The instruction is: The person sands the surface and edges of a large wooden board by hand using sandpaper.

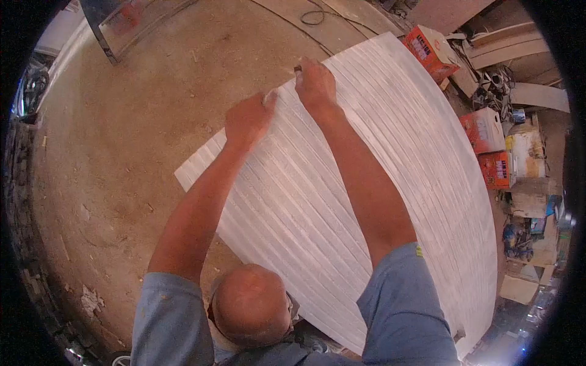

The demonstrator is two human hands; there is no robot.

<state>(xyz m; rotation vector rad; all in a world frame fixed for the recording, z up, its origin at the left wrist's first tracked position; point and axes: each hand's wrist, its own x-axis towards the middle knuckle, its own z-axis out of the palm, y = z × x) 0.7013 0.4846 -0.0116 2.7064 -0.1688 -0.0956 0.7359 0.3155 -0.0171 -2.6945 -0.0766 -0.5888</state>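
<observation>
Stretching from blue sleeves [406,305] at the near side, with a head [250,302] between them, two bare arms cross a broad panel [305,201]. It fills the centre and right, pale whitish, closely ribbed with parallel grooves, its right side bowed in this view. Grooves and long axis run from near right to far left, ending at a slanting far edge. There the left hand [247,121] is curled and slightly blurred; what its fingers grip, I cannot tell. The right hand [317,88] clenches around a small dark object [298,71]. Brown floor [128,140] spreads left; red-and-white boxes [482,131] stand right, and a cable [312,18] loops beyond.
</observation>
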